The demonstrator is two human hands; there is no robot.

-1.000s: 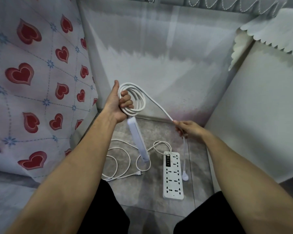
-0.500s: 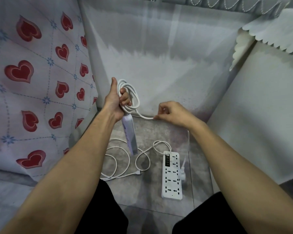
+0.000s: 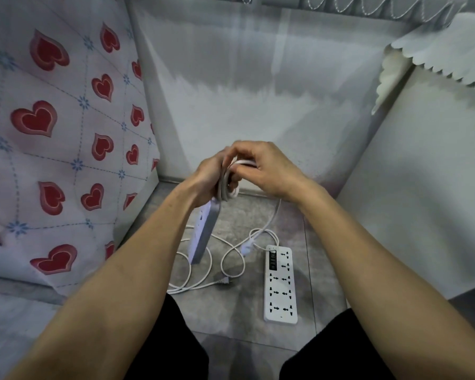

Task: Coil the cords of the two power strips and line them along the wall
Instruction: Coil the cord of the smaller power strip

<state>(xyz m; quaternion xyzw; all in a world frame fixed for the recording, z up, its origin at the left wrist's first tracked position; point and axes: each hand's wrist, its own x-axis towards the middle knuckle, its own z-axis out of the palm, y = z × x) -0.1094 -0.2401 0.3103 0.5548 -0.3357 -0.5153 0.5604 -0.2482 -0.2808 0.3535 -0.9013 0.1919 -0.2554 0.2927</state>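
Observation:
My left hand (image 3: 206, 178) grips a coil of white cord (image 3: 226, 187), and the narrow white power strip (image 3: 203, 234) hangs down from it above the floor. My right hand (image 3: 261, 167) is up against the left one, fingers closed on a strand of the same cord at the top of the coil. The cord's free end drops from under my right wrist, with its plug (image 3: 246, 249) dangling just over the floor. The second power strip (image 3: 280, 283), wide and white with several sockets, lies flat on the floor at the right. Its loose cord (image 3: 200, 259) sprawls in loops to the left of it.
A grey-white wall (image 3: 258, 91) stands just behind my hands. A heart-patterned cloth (image 3: 61, 146) hangs on the left, and a white cabinet side (image 3: 422, 201) closes the right. My knees in black trousers (image 3: 162, 346) frame the grey tiled floor (image 3: 239, 305).
My right hand has come left and up along the cord until it meets my left hand at the coil. The dangling plug has swung left, off the wide strip.

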